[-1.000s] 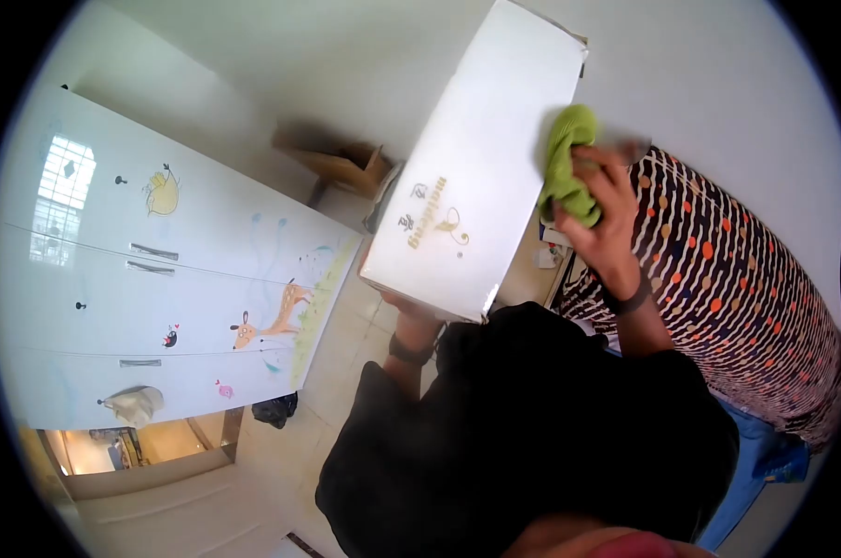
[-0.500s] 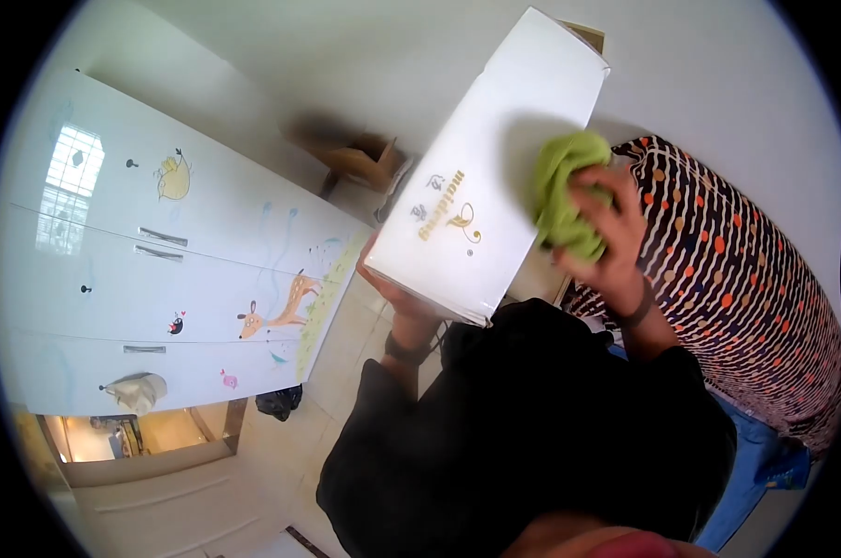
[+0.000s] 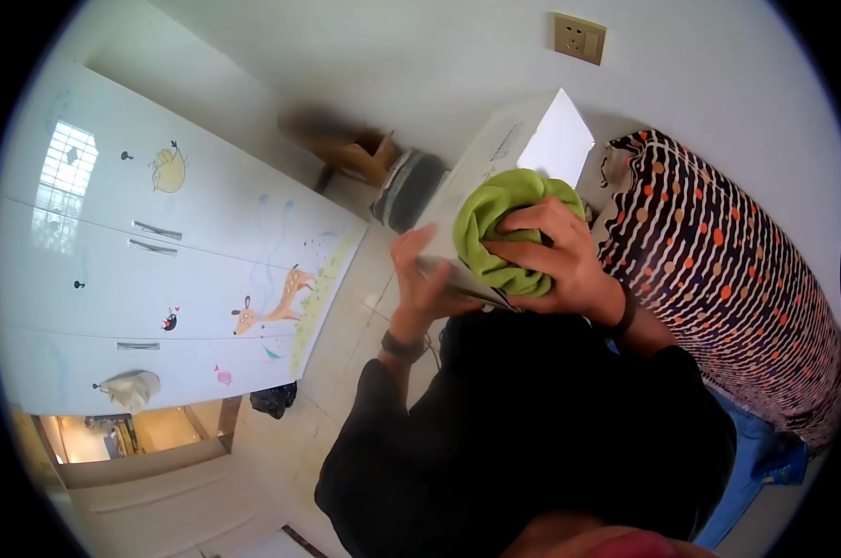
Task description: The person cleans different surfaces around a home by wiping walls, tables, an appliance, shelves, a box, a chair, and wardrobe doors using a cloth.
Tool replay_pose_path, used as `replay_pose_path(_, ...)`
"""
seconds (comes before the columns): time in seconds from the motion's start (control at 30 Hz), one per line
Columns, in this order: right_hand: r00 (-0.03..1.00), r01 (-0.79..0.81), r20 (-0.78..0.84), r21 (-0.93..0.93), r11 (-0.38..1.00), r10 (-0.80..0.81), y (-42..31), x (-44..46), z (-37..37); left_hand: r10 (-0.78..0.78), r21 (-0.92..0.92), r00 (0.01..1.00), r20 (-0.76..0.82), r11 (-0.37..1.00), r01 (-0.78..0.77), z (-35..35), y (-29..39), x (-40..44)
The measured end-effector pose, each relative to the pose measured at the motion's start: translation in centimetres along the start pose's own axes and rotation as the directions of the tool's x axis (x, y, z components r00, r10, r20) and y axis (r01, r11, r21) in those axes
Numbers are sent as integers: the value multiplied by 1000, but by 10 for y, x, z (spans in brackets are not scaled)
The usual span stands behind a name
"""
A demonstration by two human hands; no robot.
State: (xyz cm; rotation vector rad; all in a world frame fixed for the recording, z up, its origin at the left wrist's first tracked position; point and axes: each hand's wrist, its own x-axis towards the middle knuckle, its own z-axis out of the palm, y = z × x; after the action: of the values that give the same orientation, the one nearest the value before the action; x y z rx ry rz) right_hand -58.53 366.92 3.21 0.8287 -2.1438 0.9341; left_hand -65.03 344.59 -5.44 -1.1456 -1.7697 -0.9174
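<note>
A white cardboard box is tilted in front of my chest, with a side bearing small print and its bright far end showing. My left hand grips the box's near left part, some fingers reaching underneath and partly hidden. Bunched in my right hand is a green cloth, which lies against the box and covers much of its near part. My right fingers are curled over the cloth.
On the right stands a bulky item under a patterned cover. A white cabinet with animal stickers fills the left. An open brown carton and a dark rounded object sit behind the box. A wall socket is above.
The box has come lower and turned, so its gold-lettered face no longer shows. My right hand has moved left and down with the cloth. My left hand has shifted its hold.
</note>
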Motion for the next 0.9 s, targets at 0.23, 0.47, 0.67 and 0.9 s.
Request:
replay_pose_path(0.23,924,-361,-148,-36,932,352,72,-11,-8,128,73,991,34,989,-131,-16,4,-4)
replay_pose_path(0.47,925,-380,-64,-151,913,374,104,6,-39,107,-15,978,180,994,-106,-25,4,-2)
replay_pose_path(0.67,858,-269,425,-105,957,288,76,7,-23,290,-3,886,362,951,-309,-28,-6,18)
replay_pose_path(0.9,812,-206,558,-1,978,172,53,-2,18,362,-104,823,437,929,-354,-24,0,13)
